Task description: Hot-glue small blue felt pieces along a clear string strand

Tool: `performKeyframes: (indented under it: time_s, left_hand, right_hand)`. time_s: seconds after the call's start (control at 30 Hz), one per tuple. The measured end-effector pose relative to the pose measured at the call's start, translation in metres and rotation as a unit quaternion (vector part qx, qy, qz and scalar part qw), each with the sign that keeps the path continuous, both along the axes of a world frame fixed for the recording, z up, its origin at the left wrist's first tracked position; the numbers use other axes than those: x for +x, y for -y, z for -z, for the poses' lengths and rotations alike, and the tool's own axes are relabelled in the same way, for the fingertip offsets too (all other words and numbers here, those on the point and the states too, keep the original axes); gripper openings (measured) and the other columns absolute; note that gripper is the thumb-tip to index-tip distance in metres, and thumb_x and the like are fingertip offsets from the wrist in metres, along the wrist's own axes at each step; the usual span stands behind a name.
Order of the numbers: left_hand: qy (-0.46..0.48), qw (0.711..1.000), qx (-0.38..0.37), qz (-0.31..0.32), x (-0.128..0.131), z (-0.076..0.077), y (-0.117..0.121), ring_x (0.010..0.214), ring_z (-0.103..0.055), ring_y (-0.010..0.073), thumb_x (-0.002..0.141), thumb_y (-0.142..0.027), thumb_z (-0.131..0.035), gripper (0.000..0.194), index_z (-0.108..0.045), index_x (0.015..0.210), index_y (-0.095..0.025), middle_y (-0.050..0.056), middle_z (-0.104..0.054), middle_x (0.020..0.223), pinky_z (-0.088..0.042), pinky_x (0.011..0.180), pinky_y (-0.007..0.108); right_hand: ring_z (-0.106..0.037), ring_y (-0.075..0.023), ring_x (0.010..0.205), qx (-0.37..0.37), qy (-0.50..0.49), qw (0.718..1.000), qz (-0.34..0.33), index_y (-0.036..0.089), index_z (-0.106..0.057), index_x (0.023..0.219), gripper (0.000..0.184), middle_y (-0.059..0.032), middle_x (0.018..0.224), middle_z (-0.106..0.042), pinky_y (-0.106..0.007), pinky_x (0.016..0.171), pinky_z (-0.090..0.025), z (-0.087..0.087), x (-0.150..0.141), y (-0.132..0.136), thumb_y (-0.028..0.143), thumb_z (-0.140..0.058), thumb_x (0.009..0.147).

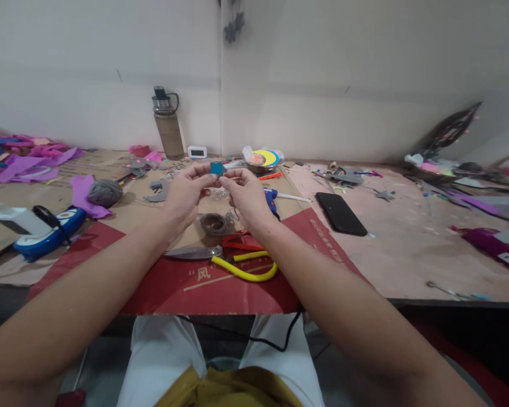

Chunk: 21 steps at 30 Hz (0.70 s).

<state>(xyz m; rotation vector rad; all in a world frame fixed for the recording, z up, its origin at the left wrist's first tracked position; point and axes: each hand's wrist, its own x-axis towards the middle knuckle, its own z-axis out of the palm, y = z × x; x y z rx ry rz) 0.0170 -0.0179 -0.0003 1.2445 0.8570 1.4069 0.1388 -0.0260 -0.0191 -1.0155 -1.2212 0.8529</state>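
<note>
Above the table's middle, a small blue felt star is pinched between my two hands. My left hand grips its left side with thumb and forefinger. On the other side, the fingertips of my right hand close on its lower right edge. Below them lie a coil of grey yarn and scissors with yellow handles. A blue glue gun is partly hidden behind my right hand.
A red printed sheet covers the table's front. A water bottle and white digital clock stand by the wall. A black phone lies right, a grey yarn ball and blue power strip left.
</note>
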Motion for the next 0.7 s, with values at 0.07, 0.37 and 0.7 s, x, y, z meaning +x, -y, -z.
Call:
performKeyframes:
  time_s: [0.07, 0.37, 0.7]
  left_hand:
    - [0.005, 1.0, -0.012, 0.014, 0.001, 0.001, 0.0, 0.067, -0.062, 0.0101, 0.064, -0.016, -0.071, 0.016, -0.062, 0.077, -0.017, 0.0, -0.066, 0.072, -0.038, 0.055, 0.02]
    - [-0.064, 0.994, -0.044, 0.076, -0.002, 0.0, 0.004, 0.072, -0.066, 0.0144, 0.062, -0.018, -0.074, 0.013, -0.068, 0.072, -0.013, 0.006, -0.069, 0.073, -0.044, 0.061, 0.022]
    - [-0.225, 0.971, 0.044, 0.061, -0.015, -0.004, -0.008, 0.046, -0.045, 0.0086, 0.061, -0.023, -0.073, 0.011, -0.066, 0.057, -0.016, 0.0, -0.053, 0.049, -0.031, 0.046, 0.022]
  right_hand:
    - [-0.043, -0.0064, 0.054, -0.004, -0.008, 1.0, -0.007, 0.019, -0.056, 0.082, 0.016, 0.0055, 0.065, -0.054, -0.02, 0.052, -0.036, -0.001, 0.001, 0.001, 0.032, -0.061, 0.074]
    - [-0.034, -0.0053, 0.049, -0.028, 0.005, 1.0, -0.007, 0.017, -0.058, 0.067, 0.01, 0.0072, 0.055, -0.043, -0.021, 0.046, -0.028, -0.011, 0.015, 0.0, 0.028, -0.059, 0.067]
    - [-0.03, -0.0051, 0.045, -0.065, 0.12, 0.988, -0.077, 0.018, -0.055, 0.06, 0.012, 0.0071, 0.051, -0.042, -0.023, 0.045, -0.024, -0.018, 0.027, 0.008, 0.025, -0.059, 0.069]
